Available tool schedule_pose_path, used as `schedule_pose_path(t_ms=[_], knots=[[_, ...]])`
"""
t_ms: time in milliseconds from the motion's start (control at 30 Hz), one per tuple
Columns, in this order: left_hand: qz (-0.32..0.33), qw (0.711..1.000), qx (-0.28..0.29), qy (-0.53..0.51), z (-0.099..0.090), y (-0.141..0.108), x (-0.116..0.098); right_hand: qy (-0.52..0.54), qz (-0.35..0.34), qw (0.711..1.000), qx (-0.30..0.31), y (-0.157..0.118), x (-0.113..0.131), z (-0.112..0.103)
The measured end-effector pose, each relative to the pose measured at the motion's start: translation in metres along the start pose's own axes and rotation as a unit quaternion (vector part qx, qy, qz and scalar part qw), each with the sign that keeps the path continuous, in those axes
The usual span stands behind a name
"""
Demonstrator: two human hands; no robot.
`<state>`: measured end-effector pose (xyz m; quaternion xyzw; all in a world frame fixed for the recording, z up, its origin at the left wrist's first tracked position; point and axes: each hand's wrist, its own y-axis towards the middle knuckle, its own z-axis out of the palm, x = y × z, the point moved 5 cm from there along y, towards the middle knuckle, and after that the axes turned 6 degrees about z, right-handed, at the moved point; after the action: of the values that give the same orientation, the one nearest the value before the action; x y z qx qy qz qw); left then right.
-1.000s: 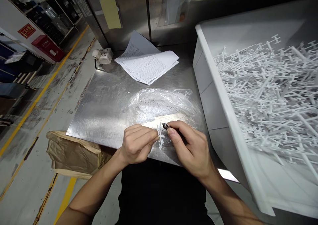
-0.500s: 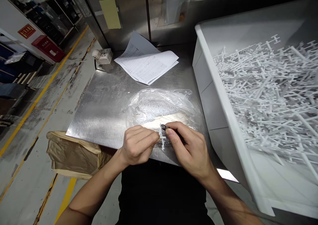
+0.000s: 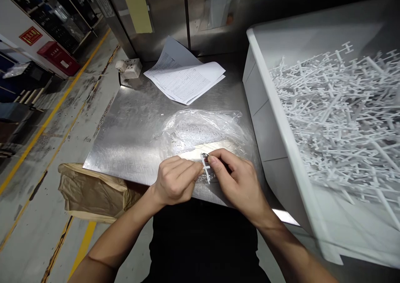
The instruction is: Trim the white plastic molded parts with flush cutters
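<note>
My left hand (image 3: 175,179) is closed, with thumb and forefinger pinching a thin white plastic sprue (image 3: 206,170) that has short side branches. The sprue hangs at a slight tilt between my two hands. My right hand (image 3: 239,179) is closed around small dark metal nippers (image 3: 205,155), most of them hidden in the palm. Their tip is at the upper end of the sprue; I cannot tell whether the jaws are closed on it. Just beyond my hands, a clear plastic bag (image 3: 215,122) lies on the steel table (image 3: 125,125).
A large white bin (image 3: 281,145) full of white plastic sprues (image 3: 340,116) stands on the right. Printed sheets (image 3: 187,79) and a power socket block (image 3: 131,68) sit at the back. A brown bag (image 3: 93,193) gapes open below the table's left edge.
The sprue has turned a little, its lower end swinging right. The nippers' tip has shifted slightly up and left and shows less. Both hands keep their grips.
</note>
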<state>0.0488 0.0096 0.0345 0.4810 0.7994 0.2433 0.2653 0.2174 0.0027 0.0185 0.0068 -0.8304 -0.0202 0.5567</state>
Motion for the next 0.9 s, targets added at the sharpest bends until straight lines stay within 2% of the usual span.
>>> schedule_pose_path(t_ms=[233,367,533,900], knots=[[-0.006,1.000,-0.012,0.015,-0.001,0.001,0.000,0.015,-0.011,1.000,-0.010,-0.001,0.002,-0.003],[-0.008,1.000,-0.016,0.021,-0.002,0.002,0.001,0.018,-0.051,0.998,-0.044,-0.007,0.005,-0.008],[0.003,0.999,-0.020,0.026,-0.002,0.003,-0.001,0.025,-0.110,0.993,-0.039,-0.007,0.012,-0.007],[0.002,1.000,-0.013,0.015,-0.001,0.003,0.000,0.028,-0.127,0.991,-0.037,-0.009,0.013,-0.008]])
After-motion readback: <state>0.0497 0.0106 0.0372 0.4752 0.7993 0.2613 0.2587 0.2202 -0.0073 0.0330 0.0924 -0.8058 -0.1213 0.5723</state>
